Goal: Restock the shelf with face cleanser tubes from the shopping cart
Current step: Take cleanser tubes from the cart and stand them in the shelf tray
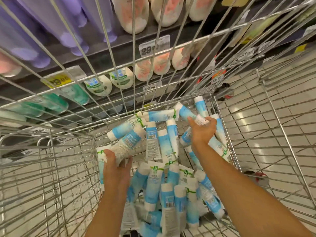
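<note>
Progress: barely started by our guess, shopping cart [68, 151] packed with face cleanser tubes [164, 194] | left hand [116, 166] wraps a small bunch [124, 146] | right hand [201, 132] grips a single tube [185, 112] at its cap end | shelf [119, 48] waits beyond the cart's wire.

Sky-blue and white tubes [154, 183], each crossed by a thin green band and some printed with black barcodes, lie in a silver wire cart [51, 152]. The dark grey shelf [119, 49] shows lilac bottles [68, 36], white bottles [135, 16] splashed with coral, sea-green bottles [56, 103] and a yellow price tag [57, 81]. The floor [256, 108] is white tile with dark grout lines.
</note>
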Tool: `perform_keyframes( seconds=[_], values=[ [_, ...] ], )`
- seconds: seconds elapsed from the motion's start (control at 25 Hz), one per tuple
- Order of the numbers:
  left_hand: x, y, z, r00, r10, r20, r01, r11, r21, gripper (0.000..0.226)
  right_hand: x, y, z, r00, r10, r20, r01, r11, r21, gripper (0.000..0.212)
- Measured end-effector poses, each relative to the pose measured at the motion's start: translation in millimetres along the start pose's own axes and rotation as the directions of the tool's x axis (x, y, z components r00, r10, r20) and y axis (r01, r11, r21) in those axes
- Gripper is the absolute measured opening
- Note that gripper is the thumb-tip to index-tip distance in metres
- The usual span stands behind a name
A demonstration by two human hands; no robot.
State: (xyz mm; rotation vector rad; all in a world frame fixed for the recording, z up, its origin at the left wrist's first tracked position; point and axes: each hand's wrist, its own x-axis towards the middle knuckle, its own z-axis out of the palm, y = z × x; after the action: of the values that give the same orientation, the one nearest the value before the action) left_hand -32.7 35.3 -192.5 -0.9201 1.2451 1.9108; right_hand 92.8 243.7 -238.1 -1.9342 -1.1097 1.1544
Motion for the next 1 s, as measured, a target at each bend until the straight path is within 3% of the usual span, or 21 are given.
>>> perform_keyframes(
  seconds=[0.12, 0.2, 0.28, 0.32, 0.4, 0.48, 0.6, 0.72, 0.84, 1.0],
  values=[
    [0, 5, 1, 0.997, -0.057, 0.05, 0.066, 0.977, -0.202, 0.052, -3, 10, 7, 0.996, -0.032, -0.089, 0.029, 0.999, -0.037, 0.052],
    [-3, 7, 1, 0.994, -0.051, 0.094, 0.074, 0.963, -0.259, 0.06, -4, 9, 0, 0.987, 0.036, -0.158, -0.012, 0.988, 0.151, 0.053],
    [-6, 9, 6, 0.989, -0.055, 0.14, 0.099, 0.939, -0.329, 0.067, -6, 2, -15, 0.974, 0.177, -0.144, -0.107, 0.911, 0.399, 0.053],
    [-9, 11, 11, 0.988, -0.056, 0.146, 0.104, 0.934, -0.343, 0.067, -7, -3, -25, 0.965, 0.251, -0.07, -0.183, 0.843, 0.506, 0.047],
    [-15, 12, 21, 0.986, -0.066, 0.15, 0.109, 0.949, -0.296, 0.057, -15, -14, -47, 0.925, 0.304, 0.228, -0.379, 0.685, 0.622, 0.034],
    [-25, 10, 36, 0.974, -0.135, 0.184, 0.177, 0.955, -0.238, 0.044, -28, -25, -65, 0.835, 0.264, 0.483, -0.54, 0.56, 0.628, 0.033],
    [-49, 9, 51, 0.933, -0.268, 0.239, 0.326, 0.911, -0.252, 0.039, -53, -48, -77, 0.731, 0.19, 0.655, -0.651, 0.481, 0.587, 0.033],
    [-76, 14, 58, 0.898, -0.31, 0.313, 0.321, 0.947, 0.019, 0.029, -80, -73, -80, 0.643, 0.228, 0.731, -0.72, 0.504, 0.476, 0.034],
    [-102, 22, 67, 0.878, -0.333, 0.344, 0.263, 0.936, 0.235, 0.009, -100, -93, -88, 0.539, 0.338, 0.772, -0.746, 0.617, 0.25, 0.041],
    [-134, 46, 78, 0.899, -0.309, 0.311, 0.142, 0.876, 0.461, 0.017, -134, -135, -110, 0.482, 0.353, 0.802, -0.683, 0.725, 0.092, 0.015]
  ],
)
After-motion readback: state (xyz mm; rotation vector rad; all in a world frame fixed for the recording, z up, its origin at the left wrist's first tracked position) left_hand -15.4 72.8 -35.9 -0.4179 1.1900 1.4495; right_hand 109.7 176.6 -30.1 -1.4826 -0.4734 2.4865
